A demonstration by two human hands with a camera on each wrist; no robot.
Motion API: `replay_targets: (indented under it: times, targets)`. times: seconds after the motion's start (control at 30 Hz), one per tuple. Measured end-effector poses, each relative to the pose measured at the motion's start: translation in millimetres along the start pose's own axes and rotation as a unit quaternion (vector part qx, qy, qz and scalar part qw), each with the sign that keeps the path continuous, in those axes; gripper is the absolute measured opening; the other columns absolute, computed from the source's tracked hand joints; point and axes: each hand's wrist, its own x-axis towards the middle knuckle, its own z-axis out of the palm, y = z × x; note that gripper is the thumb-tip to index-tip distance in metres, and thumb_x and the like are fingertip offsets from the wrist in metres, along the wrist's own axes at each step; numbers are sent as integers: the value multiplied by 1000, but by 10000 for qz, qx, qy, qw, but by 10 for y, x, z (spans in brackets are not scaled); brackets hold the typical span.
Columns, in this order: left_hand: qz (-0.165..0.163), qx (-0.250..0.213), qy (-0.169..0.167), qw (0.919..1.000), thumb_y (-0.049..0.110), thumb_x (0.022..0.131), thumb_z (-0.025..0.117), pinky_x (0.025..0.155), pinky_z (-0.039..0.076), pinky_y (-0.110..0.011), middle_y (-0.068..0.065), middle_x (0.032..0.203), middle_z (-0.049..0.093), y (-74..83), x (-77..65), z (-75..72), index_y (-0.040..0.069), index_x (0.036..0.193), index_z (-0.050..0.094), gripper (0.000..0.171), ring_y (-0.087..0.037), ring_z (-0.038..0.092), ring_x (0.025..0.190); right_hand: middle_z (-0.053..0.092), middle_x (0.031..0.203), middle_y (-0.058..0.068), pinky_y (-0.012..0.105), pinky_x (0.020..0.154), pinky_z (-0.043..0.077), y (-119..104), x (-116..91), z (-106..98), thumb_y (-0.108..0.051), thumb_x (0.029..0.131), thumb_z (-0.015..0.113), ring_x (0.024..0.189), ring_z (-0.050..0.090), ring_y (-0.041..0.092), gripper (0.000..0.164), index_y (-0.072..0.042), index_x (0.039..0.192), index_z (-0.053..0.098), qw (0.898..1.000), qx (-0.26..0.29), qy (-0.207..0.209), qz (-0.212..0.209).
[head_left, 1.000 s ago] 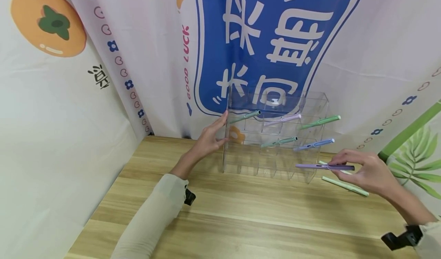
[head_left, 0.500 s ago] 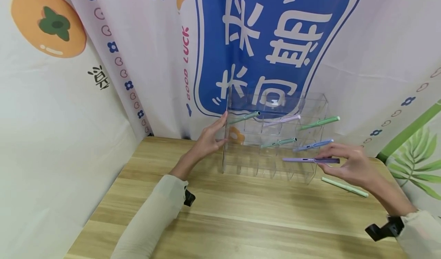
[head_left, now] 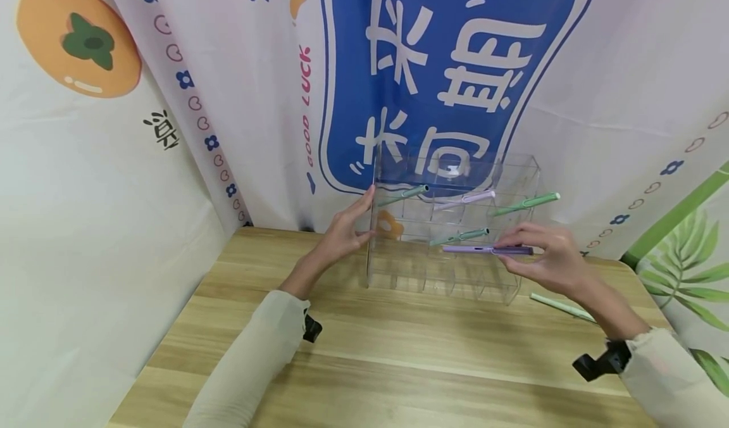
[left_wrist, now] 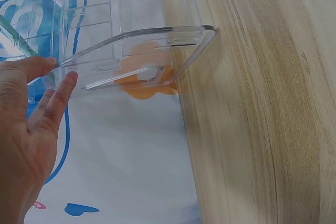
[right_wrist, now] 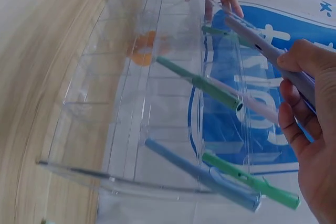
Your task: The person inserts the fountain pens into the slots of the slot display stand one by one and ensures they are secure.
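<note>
A clear compartment rack (head_left: 398,276) stands on the wooden table, with several pens slanting out of its cells. My left hand (head_left: 342,232) rests its extended fingers and thumb against the rack's left side panel, the fingertips right at the panel edge in the left wrist view. Between thumb and fingers, my right hand (head_left: 549,257) pinches a purple pen (head_left: 467,249), held level before the rack's front. In the rack sit a teal pen (head_left: 469,234), a dark green pen (head_left: 407,193), a lilac pen (head_left: 469,199), a bright green pen (head_left: 529,204) and a blue pen (right_wrist: 202,174).
A pale green pen (head_left: 558,305) lies on the table (head_left: 398,365) to the right, partly behind my right forearm. Behind the rack hangs a printed cloth (head_left: 273,99) with a blue panel and white characters. A white sheet (head_left: 85,225) rises at the left edge.
My right hand has carried the purple pen left and upward, from beside the rack's right side to in front of its middle cells. The left hand stays at the side panel.
</note>
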Motion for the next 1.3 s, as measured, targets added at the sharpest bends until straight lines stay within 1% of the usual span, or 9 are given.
replay_targets:
  times: [0.17,0.4,0.63,0.77,0.9,1.0,1.07,1.2,1.3]
  targets:
    - [24,-6,22,10000,-15,86,80,123,42,-37,-15,173,23,-5,-5,1,-3,164,26,96,-32,29,158,77,90,9,9,71,53,-22,95,86,15,65,82,80,71,15,35,-3,95,83,9999,-48,58,151]
    - [-12,-44,-7,10000,-15,86,79,124,40,-35,-14,173,22,-11,-1,0,-3,165,25,96,-31,28,159,78,92,8,6,82,54,-44,191,187,16,65,84,83,72,22,37,-6,94,83,9990,-258,154,322]
    - [-52,-106,-48,9999,-15,87,78,122,43,-36,-13,173,21,-5,4,-5,-2,165,24,96,-29,26,160,78,91,7,8,76,54,-46,274,314,19,67,84,78,71,19,36,-4,94,82,9980,-273,291,488]
    - [-146,-83,-75,9998,-15,87,78,122,43,-32,-12,174,21,-7,6,-1,-1,165,24,96,-28,26,160,78,91,7,6,81,53,-51,311,407,16,68,85,78,72,22,32,-2,94,81,9968,-464,379,534]
    - [-190,-129,-101,9997,-17,86,77,116,49,-30,-12,174,20,-2,-2,1,-1,166,24,97,-30,27,159,79,92,8,5,90,51,-44,328,507,14,69,86,82,74,26,30,-2,94,81,9955,-530,400,683]
    - [-202,-209,-109,9995,-18,86,77,108,55,-28,-12,174,19,-3,-2,-2,-1,166,24,97,-30,26,159,79,92,8,5,90,51,-40,355,582,13,71,86,83,74,26,29,-2,95,81,9949,-519,393,776]
    - [-207,-217,-106,9995,-18,86,77,106,56,-27,-12,174,19,-5,2,-5,-2,166,24,98,-30,26,160,79,93,8,5,90,51,-45,379,632,12,72,86,84,74,25,28,-3,95,81,9943,-537,393,831]
    - [-197,-185,-88,9996,-18,85,78,107,55,-27,-11,174,19,-8,8,-4,-1,166,23,99,-30,26,160,79,94,7,10,88,55,-66,431,731,8,75,87,86,74,24,25,-4,96,82,9926,-626,380,968]
    - [-175,-196,-85,9996,-19,84,78,106,56,-27,-12,174,19,-10,4,2,-2,165,24,99,-30,25,160,79,95,8,24,86,63,-73,472,808,7,75,88,88,75,25,24,-4,96,82,9918,-677,367,1022]
